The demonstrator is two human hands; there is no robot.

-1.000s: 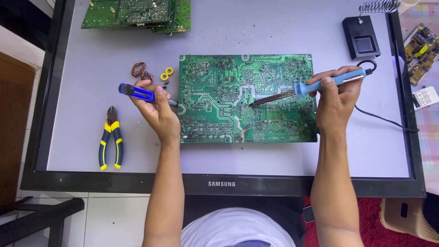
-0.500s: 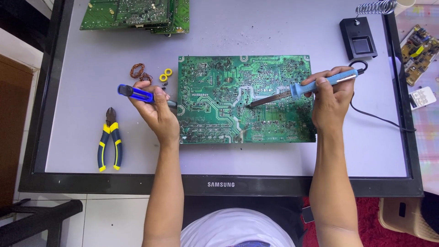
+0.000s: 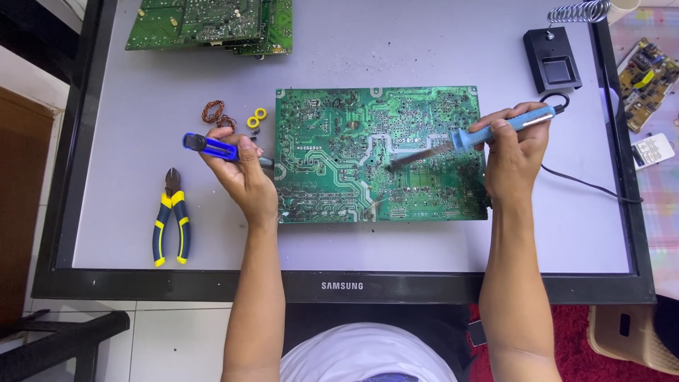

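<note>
Circuit board point(image 3: 332, 177) flat at mid-table point(image 3: 396, 49), long axis running 3 to 9 o'clock, between both hands. Right hand point(image 3: 515, 152) at the board's 3 o'clock edge, fingers wrapped round a blue soldering iron point(image 3: 495, 129), tip slanting toward 8 o'clock onto the board's middle. Left hand point(image 3: 244, 173) at the 9 o'clock edge, closed on a blue-handled tool point(image 3: 211, 146), well off the joint. Yellow-handled cutters point(image 3: 172, 219) further out toward 8 o'clock, untouched.

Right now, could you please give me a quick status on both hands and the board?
Left hand grips blue tool at board's left edge. Right hand holds soldering iron, tip on green circuit board. Nothing in the way.
</note>
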